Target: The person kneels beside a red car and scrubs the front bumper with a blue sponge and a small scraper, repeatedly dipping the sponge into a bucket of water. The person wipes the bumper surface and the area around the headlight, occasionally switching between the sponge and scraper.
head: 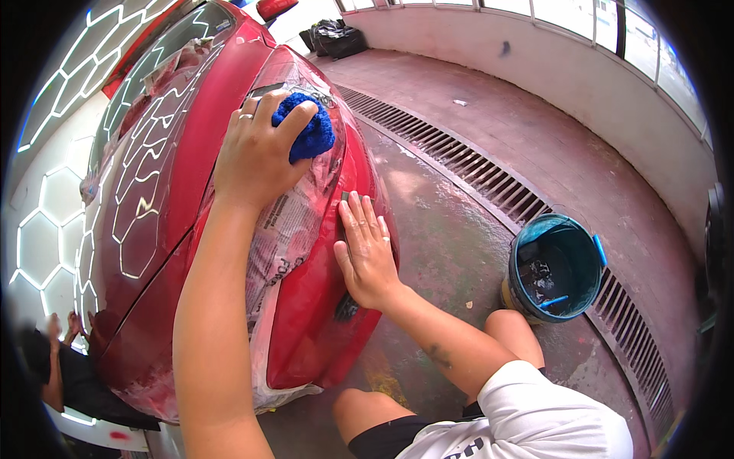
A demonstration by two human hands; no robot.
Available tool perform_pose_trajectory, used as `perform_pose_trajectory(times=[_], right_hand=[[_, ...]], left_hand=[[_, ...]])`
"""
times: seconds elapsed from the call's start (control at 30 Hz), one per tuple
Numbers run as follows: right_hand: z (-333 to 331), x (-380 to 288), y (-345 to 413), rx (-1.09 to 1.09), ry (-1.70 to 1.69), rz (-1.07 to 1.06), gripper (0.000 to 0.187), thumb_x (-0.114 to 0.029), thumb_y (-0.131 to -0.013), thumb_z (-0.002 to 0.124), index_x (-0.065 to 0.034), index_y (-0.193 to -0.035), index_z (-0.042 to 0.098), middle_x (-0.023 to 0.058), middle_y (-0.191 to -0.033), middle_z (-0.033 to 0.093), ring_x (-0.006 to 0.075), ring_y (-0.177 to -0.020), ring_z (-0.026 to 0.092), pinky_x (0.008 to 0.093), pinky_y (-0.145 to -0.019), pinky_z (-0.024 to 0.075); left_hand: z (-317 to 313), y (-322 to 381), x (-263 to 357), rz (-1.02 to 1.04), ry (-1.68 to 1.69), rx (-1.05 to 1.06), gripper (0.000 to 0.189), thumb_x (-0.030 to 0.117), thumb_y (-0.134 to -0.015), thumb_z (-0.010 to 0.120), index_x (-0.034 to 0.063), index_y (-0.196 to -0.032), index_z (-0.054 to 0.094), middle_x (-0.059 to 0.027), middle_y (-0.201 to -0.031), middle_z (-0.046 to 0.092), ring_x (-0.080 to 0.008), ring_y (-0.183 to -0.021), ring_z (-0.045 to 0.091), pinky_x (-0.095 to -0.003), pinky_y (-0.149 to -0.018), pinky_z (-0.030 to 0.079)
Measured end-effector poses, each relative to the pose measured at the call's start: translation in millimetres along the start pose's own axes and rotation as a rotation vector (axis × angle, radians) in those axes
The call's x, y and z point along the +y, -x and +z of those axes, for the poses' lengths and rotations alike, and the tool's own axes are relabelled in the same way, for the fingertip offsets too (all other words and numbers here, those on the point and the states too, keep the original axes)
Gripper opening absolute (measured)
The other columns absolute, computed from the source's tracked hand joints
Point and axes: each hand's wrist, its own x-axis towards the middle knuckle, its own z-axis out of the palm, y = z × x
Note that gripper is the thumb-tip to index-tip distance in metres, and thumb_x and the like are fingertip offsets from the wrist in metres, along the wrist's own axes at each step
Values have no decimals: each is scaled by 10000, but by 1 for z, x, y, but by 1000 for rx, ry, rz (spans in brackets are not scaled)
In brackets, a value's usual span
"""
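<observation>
My left hand (258,143) grips a bunched blue microfibre cloth (314,131) over the car's newspaper-masked area. Below and to the right, my right hand (367,246) lies flat on the glossy red bumper (307,321). Its fingers press a thin grey-green pad (345,196), probably for sanding, against the paint. Only slivers of that pad show, so its full shape is hidden. Masking newspaper (281,229) under clear film runs between the bumper and the body panel. The bumper looks wet in places.
On the floor to the right stands a bucket (593,281) of dark water with a blue-handled item inside. A drain grating (459,155) curves past it. Black bags (335,39) lie by the far wall. Another person's arm (54,373) shows at lower left.
</observation>
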Motion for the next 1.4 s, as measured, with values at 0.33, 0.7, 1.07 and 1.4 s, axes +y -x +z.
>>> perform_pose_trajectory(times=[0.33,0.7,1.07,1.4], right_hand=[[5,21,-37,6,-185,22,609,-275,-1117,496,-8,-1643,343,251,-1743,261,447,-1630,206,646,-1270,214],[4,24,-50,61,-245,175,599,-314,-1129,458,-32,-1648,357,209,-1755,268,428,-1628,224,666,-1258,214],[-4,118,-102,40,-540,297,540,-383,-1151,396,-20,-1510,570,235,-1674,419,399,-1570,371,522,-1278,273],[13,4,72,-63,-283,181,712,-275,-1123,461,1,-1707,160,256,-1782,126,435,-1654,133,653,-1274,154]], left_hand=[[-4,1,-1,6,-24,-35,712,205,-684,912,211,-1331,617,-122,-1386,594,-383,-1254,589,-526,-1075,493],[4,-4,4,27,-16,-17,691,185,-691,900,184,-1324,625,-153,-1361,604,-405,-1254,595,-536,-1073,489],[8,-10,5,43,23,-30,708,126,-701,871,164,-1354,602,-185,-1376,596,-434,-1259,595,-550,-1075,499],[11,-7,5,58,-2,-26,698,125,-708,869,162,-1354,608,-190,-1383,595,-438,-1261,593,-549,-1081,494]])
